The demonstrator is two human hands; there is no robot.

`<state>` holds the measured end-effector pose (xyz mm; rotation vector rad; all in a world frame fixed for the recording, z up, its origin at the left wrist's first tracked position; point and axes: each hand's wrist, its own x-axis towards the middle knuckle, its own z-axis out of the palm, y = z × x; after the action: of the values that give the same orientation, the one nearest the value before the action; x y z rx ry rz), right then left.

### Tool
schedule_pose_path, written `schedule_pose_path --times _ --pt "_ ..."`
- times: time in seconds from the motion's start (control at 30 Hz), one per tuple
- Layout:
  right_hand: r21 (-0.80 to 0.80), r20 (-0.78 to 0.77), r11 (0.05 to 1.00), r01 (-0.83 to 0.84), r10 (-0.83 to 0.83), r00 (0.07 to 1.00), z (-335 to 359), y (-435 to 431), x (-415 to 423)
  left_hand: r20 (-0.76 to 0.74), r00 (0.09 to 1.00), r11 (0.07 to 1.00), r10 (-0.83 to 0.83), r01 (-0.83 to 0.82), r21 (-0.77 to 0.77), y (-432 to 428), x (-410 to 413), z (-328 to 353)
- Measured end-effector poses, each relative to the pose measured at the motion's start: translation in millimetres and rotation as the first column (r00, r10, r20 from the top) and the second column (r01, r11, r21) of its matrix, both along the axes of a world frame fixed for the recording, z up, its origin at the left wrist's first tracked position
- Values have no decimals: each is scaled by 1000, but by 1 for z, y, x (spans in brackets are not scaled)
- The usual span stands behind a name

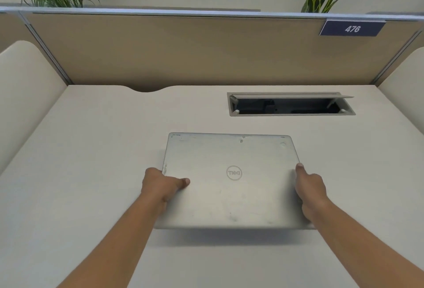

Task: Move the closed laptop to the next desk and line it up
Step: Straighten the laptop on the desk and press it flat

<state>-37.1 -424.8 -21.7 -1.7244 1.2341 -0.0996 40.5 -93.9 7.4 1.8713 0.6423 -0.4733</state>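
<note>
Both hands grip the closed scuffed silver laptop (230, 180) by its side edges: left hand (160, 186) thumb on the lid, right hand (311, 192) along the right edge. Near edge lifted, shadow below, over the off-white worktop (91, 161). Open grey cable hatch (291, 104) beyond.

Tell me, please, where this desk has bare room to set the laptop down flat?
Both hands, left hand and right hand, grip the laptop. The desk is bare left of it and along the near edge. Behind it to the right, the open cable hatch breaks the surface.
</note>
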Motion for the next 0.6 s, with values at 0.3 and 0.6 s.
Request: schedule_pose_path --times 0.3,0.6 --pt "18 0 1000 -3 3 1000 2 0 68 9 999 999 45 -45 14 -14 66 -9" --pt "-85 -77 996 -39 32 997 -10 -7 95 -39 998 996 45 -41 81 -22 90 -31"
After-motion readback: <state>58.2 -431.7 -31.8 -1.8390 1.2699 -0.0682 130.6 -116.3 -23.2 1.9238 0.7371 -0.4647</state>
